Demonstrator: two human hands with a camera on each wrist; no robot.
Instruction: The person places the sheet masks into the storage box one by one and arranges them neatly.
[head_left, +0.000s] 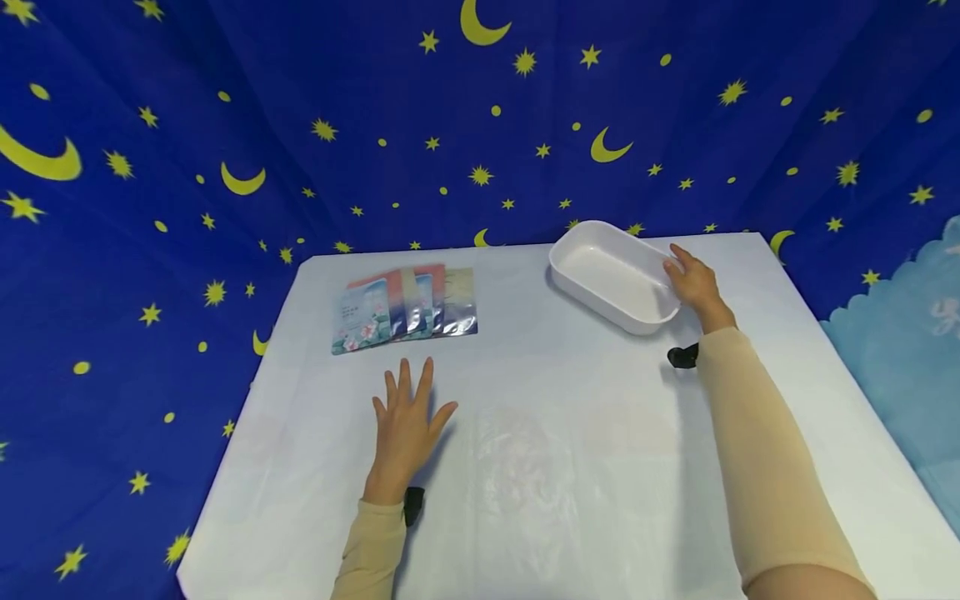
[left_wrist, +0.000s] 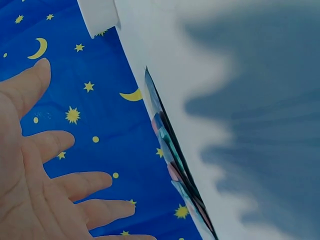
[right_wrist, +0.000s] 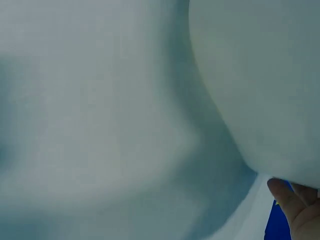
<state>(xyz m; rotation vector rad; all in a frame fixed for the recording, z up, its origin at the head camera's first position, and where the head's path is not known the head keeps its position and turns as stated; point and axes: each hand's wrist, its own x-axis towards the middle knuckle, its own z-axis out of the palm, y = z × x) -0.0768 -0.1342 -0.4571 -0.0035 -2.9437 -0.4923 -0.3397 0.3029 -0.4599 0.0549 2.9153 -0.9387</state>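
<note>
A white rectangular plastic basin [head_left: 611,287] with rounded corners is at the back right of the white table. My right hand [head_left: 696,287] holds its right end, the thumb at the rim; part of the fingers is hidden. In the right wrist view, fingertips [right_wrist: 282,192] meet the edge of the basin [right_wrist: 260,85]. My left hand [head_left: 405,437] is spread above the table with nothing in it. Beyond its fingertips lies a fanned row of flat, glossy sheet-mask packets [head_left: 367,317], some printed with pink flowers; the packets [left_wrist: 175,155] also appear edge-on in the left wrist view.
A white sheet covers the table [head_left: 525,483]. Behind and to the left hangs a dark blue curtain [head_left: 375,100] with yellow moons and stars. Light blue scalloped cloth [head_left: 900,333] hangs at the right. Black wrist-camera pieces [head_left: 682,357] sit at both wrists.
</note>
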